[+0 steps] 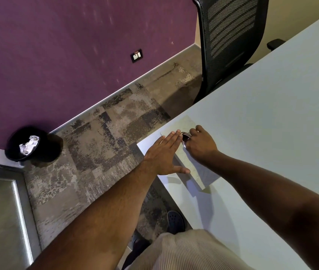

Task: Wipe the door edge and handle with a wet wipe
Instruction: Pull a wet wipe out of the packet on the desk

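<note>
The left hand [165,152] lay flat, fingers spread, on a pale wet-wipe pack [191,168] at the corner of the white tabletop [271,114], while the right hand [199,142] curled around the pack's dark lid opening [184,138], fingers pinching there

Bin [28,145], mesh chair [230,36], wall socket [136,55]

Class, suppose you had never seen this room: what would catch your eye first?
Two bare hands meet at the white table's corner: the left hand lies flat, and the right hand grips something shiny. Behind them rises a purple wall, with a black bin of crumpled paper at its foot.
</note>
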The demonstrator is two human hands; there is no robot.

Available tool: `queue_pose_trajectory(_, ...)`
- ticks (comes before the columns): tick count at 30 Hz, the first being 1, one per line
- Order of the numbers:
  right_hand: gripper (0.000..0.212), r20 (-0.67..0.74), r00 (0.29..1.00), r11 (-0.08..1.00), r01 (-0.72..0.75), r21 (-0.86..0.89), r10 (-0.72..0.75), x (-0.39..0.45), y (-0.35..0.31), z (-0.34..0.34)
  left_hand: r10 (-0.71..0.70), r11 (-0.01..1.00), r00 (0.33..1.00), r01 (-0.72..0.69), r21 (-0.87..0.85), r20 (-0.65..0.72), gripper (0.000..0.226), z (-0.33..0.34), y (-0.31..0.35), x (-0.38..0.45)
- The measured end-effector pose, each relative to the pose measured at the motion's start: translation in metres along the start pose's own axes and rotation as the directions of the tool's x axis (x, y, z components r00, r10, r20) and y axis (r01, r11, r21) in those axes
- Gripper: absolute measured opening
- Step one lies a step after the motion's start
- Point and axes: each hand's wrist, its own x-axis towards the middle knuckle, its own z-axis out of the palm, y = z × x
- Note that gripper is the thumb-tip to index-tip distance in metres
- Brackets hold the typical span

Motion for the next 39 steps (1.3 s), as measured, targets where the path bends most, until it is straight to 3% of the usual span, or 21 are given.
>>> queue_pose_trajectory(6,0.031,-0.026,0.999,1.0,0.026,0.003,-0.026,0.002,0.002,0.002,-0.015,0.999,1.0,0.014,0.035,0.009,0.146,0.0,-0.001,0.002)
queue_pose_trajectory(13,0.026,-0.037,0.996,0.996,0.086,-0.021,-0.086,0.0,0.005,0.002,-0.031,0.999,0.999,0.031,0.012,-0.014,0.114,0.008,-0.002,0.006)
queue_pose_trajectory(29,0.027,-0.003,1.0,1.0,0.0,0.008,0.0,-0.002,0.001,-0.003,-0.061,0.988,0.994,0.047,-0.144,-0.09,0.081,0.027,-0.006,0.013)
queue_pose_trajectory(39,0.026,0.008,0.998,0.998,0.063,-0.015,-0.063,0.0,0.004,-0.003,-0.097,0.99,0.986,0.082,-0.113,-0.137,0.083,0.03,-0.003,0.013)
